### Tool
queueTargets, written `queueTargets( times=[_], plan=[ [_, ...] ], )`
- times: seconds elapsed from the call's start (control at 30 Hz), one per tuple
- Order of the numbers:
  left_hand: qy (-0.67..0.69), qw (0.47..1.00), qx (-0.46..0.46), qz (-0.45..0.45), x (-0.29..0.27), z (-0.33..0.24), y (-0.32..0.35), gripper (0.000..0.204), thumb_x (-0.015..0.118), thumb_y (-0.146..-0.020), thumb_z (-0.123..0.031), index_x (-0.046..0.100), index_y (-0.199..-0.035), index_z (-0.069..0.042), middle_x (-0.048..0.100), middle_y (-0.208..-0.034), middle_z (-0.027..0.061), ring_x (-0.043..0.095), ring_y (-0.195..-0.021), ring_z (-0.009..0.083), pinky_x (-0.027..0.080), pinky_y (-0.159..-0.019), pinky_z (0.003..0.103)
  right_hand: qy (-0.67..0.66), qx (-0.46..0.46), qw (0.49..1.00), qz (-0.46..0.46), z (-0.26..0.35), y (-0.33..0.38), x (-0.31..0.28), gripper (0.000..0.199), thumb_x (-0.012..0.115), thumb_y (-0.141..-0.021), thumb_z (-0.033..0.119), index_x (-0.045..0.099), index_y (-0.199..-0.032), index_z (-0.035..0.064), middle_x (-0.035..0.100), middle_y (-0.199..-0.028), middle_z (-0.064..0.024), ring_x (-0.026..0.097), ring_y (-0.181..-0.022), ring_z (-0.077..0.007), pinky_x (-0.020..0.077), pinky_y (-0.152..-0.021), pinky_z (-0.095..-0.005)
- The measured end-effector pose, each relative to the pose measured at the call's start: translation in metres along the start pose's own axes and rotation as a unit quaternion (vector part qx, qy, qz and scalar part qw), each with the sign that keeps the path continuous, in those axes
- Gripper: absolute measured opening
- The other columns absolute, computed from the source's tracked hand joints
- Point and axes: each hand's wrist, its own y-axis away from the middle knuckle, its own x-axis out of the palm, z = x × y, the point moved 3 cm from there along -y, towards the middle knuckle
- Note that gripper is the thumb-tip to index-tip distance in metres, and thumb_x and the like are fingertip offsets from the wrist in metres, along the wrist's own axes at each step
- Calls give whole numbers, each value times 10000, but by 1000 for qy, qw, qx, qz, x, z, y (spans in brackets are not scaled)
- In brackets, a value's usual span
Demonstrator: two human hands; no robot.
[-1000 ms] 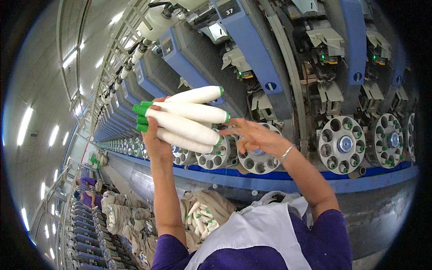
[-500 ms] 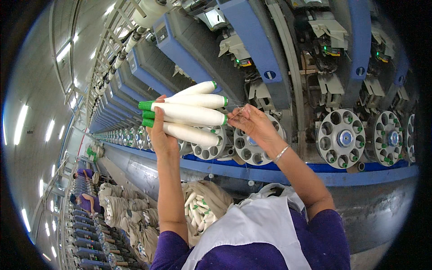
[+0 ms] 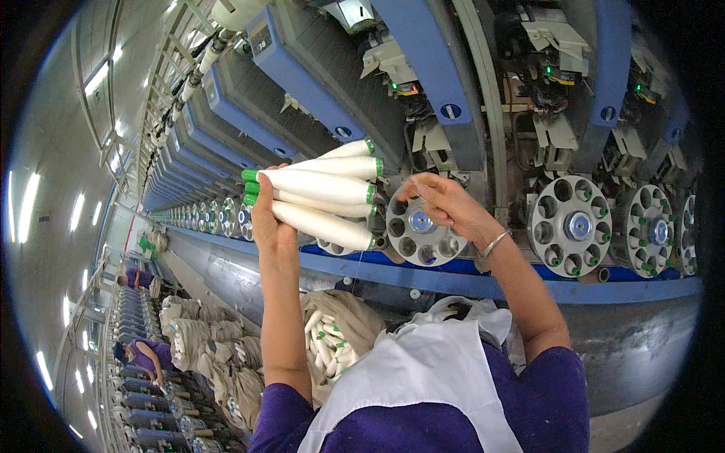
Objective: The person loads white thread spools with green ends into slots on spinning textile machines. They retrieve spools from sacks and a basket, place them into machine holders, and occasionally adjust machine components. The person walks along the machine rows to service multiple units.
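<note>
Blue-painted metal rules the room: a long row of slanted machine frames [image 3: 445,75] recedes to the far left, bent by the wide lens, with a blue rail [image 3: 612,291] along its foot and dull, faintly shiny sheet metal [image 3: 249,285] below. Strip lights [image 3: 29,211] glow along the ceiling at the left. Further off, a person in purple [image 3: 143,356] bends toward another machine row, near slumped heaps of beige cloth sacks [image 3: 226,366].

Above the rail stand pale, flat wheels [image 3: 572,248], pierced with round holes about blue-centred hubs [image 3: 579,226]; green-tipped ends show in several holes.

The left hand [image 3: 273,215] is closed around the narrow green ends of at least five bobbins [image 3: 313,186], held in mid-air before the machine, their wide ends fanned to the right. Their white windings look smooth and matte, tapering like slim cones.

The right hand [image 3: 442,202], a metal bangle [image 3: 495,243] at its wrist, is apart from them, fingers curled in front of a wheel; whether it grips thread I cannot tell.

Below, a crumpled beige sack [image 3: 366,311] gapes over more white bobbins beside the white cloth apron [image 3: 423,381].
</note>
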Motion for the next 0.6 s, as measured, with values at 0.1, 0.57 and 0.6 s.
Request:
queueTargets(
  times=[0.1,0.57,0.6],
  plan=[
    [43,998,-50,7,3,10,-4,339,680,-858,-251,559,-1081,-26,601,-1124,151,553,-1081,274,445,-1000,454,65,-12,991,113,1,-2,16,529,526,-971,300,353,-1385,20,612,-860,-34,311,-463,-9,282,-384,-166],
    [70,993,-97,-23,-5,35,-11,364,674,-860,-266,548,-1102,-25,606,-1117,148,552,-1095,286,441,-1006,471,-215,-165,963,12,-22,-23,-4,278,436,-1010,235,455,-778,83,572,-876,-48,612,-915,-164,499,-932,-385],
    [58,995,-80,-35,-8,37,-12,362,676,-859,-264,549,-1098,-24,605,-1116,149,553,-1093,286,440,-1008,471,-187,-137,972,-22,-27,-24,-4,279,435,-1011,237,456,-780,82,574,-881,-52,615,-916,-165,505,-916,-376]
  ],
)
